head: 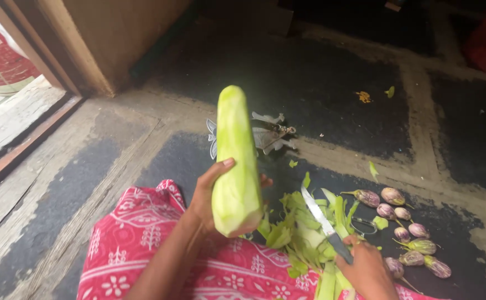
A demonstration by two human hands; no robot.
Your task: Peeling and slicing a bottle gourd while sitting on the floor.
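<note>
Green peeled gourd (pixel 236 166) gripped by left hand (pixel 207 194); right hand (pixel 368 269) clasps knife (pixel 323 222).

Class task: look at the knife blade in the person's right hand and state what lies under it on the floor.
Under the knife lies a heap of green peel strips on the dark floor. Whatever sits beneath the heap is covered and cannot be seen.

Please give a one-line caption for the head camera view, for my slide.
Left hand holds a peeled gourd upright; right hand grips a knife over green peels.
</note>
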